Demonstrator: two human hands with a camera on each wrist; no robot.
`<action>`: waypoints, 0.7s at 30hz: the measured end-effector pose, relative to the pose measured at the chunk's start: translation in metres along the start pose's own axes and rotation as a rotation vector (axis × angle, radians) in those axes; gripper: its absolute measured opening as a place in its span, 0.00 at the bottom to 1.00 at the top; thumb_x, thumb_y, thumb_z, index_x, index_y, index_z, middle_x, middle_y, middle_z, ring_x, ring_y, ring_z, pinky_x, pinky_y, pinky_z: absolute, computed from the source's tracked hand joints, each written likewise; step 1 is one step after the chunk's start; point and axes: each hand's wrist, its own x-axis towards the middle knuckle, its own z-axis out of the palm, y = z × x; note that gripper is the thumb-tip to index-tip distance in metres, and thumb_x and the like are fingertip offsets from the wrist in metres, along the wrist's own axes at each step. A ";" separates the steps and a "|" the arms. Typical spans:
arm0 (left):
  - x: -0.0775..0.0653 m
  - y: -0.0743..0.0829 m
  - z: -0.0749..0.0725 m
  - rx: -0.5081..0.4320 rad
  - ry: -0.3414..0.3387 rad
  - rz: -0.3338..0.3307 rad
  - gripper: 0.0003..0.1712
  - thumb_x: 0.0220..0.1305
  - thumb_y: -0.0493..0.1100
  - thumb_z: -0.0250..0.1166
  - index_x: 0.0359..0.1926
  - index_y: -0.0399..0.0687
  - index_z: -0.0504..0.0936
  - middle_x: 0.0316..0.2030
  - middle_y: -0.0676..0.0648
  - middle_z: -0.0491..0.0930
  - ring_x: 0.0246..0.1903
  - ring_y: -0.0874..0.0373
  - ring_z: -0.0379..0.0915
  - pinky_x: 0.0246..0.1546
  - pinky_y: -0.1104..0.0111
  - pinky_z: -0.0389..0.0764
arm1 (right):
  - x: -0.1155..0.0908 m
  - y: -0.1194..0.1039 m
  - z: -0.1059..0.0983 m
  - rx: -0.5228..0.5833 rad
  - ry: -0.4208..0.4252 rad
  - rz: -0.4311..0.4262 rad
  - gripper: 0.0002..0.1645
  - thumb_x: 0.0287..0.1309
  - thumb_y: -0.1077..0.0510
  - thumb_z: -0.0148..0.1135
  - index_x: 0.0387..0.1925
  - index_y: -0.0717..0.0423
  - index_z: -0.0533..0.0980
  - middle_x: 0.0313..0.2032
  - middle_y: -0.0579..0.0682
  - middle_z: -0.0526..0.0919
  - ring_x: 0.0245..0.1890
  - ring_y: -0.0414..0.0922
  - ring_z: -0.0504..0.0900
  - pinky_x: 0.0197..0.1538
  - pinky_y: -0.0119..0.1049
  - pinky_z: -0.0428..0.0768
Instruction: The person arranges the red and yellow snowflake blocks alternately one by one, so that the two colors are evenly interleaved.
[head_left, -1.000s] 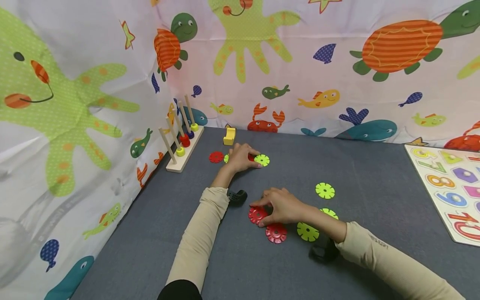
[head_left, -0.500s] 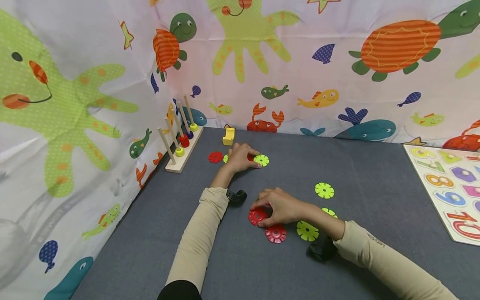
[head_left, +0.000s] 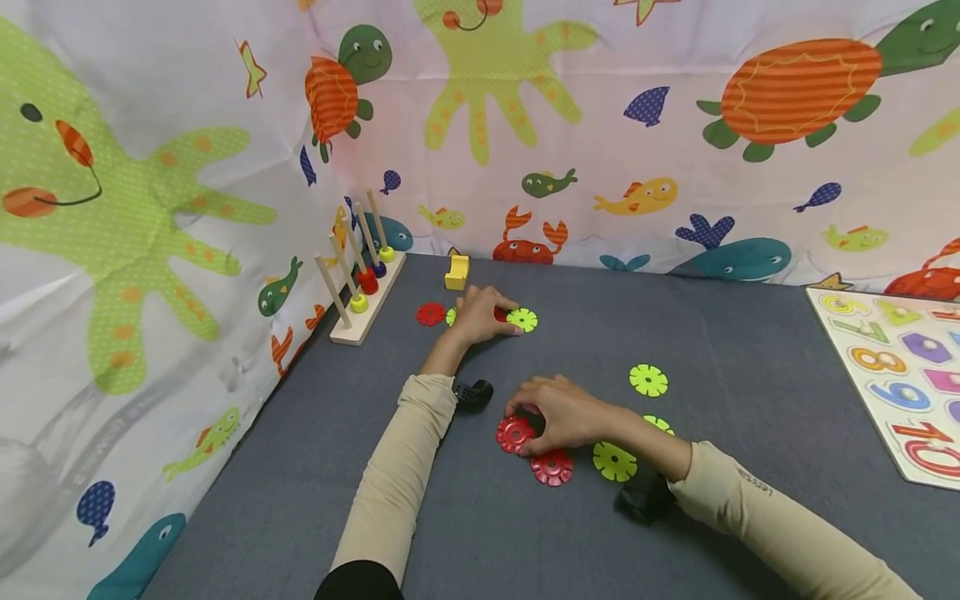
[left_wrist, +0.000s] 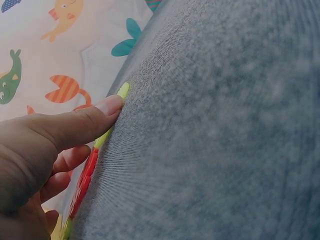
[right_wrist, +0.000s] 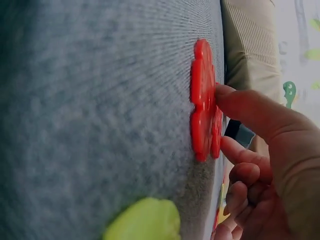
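Right hand (head_left: 566,413) pinches red disc (head_left: 513,433) at its fingertips (right_wrist: 225,94).

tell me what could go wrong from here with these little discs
The near red disc that the right hand pinches lies right beside a second red disc, so lifting it might drag that one along. The left hand grips a green disc near its edges, so a slip could nudge it out of place. The right forearm partly hides another green disc, which it could brush unnoticed.
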 end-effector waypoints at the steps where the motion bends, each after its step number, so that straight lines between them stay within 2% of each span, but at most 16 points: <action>1: 0.000 0.000 0.000 0.003 -0.002 0.000 0.27 0.45 0.56 0.72 0.49 0.59 0.82 0.48 0.49 0.74 0.51 0.52 0.59 0.46 0.56 0.57 | 0.000 0.000 -0.001 -0.005 0.002 -0.004 0.25 0.42 0.42 0.70 0.44 0.45 0.78 0.39 0.41 0.77 0.37 0.37 0.71 0.40 0.37 0.62; 4: 0.000 -0.001 0.000 0.000 -0.013 0.006 0.27 0.45 0.56 0.72 0.50 0.59 0.82 0.48 0.49 0.75 0.51 0.52 0.60 0.47 0.55 0.58 | 0.002 0.005 -0.009 -0.026 0.042 -0.006 0.25 0.43 0.42 0.69 0.44 0.46 0.78 0.35 0.40 0.76 0.33 0.36 0.68 0.38 0.36 0.61; 7: 0.000 -0.002 0.001 -0.010 -0.015 0.008 0.27 0.46 0.56 0.72 0.50 0.59 0.82 0.47 0.49 0.75 0.51 0.52 0.60 0.48 0.55 0.57 | 0.006 0.023 -0.029 -0.027 0.132 0.036 0.26 0.43 0.44 0.69 0.45 0.49 0.78 0.33 0.43 0.76 0.31 0.38 0.68 0.37 0.37 0.61; 10: 0.001 -0.003 0.000 -0.015 -0.007 0.000 0.27 0.45 0.55 0.72 0.50 0.59 0.82 0.47 0.49 0.75 0.51 0.52 0.59 0.47 0.55 0.57 | 0.013 0.051 -0.051 -0.008 0.225 0.128 0.27 0.43 0.47 0.69 0.46 0.53 0.78 0.35 0.49 0.77 0.33 0.43 0.70 0.37 0.38 0.65; 13: 0.001 -0.004 -0.001 -0.019 0.001 -0.010 0.27 0.45 0.55 0.73 0.49 0.59 0.82 0.47 0.50 0.75 0.51 0.53 0.59 0.47 0.56 0.57 | 0.022 0.079 -0.064 0.021 0.255 0.253 0.28 0.45 0.48 0.69 0.48 0.56 0.77 0.39 0.52 0.77 0.37 0.46 0.70 0.39 0.38 0.67; 16: 0.001 -0.003 -0.001 -0.023 0.002 -0.007 0.26 0.45 0.54 0.73 0.49 0.59 0.82 0.47 0.50 0.75 0.50 0.53 0.59 0.47 0.56 0.56 | 0.031 0.099 -0.067 0.051 0.250 0.350 0.29 0.46 0.49 0.68 0.49 0.59 0.76 0.36 0.53 0.75 0.36 0.47 0.69 0.37 0.38 0.64; 21: 0.001 -0.002 -0.001 -0.011 -0.003 0.001 0.26 0.45 0.55 0.72 0.49 0.60 0.82 0.48 0.51 0.75 0.49 0.53 0.60 0.46 0.56 0.57 | 0.042 0.116 -0.058 0.097 0.251 0.418 0.30 0.47 0.49 0.68 0.50 0.61 0.75 0.26 0.51 0.68 0.28 0.45 0.64 0.32 0.36 0.57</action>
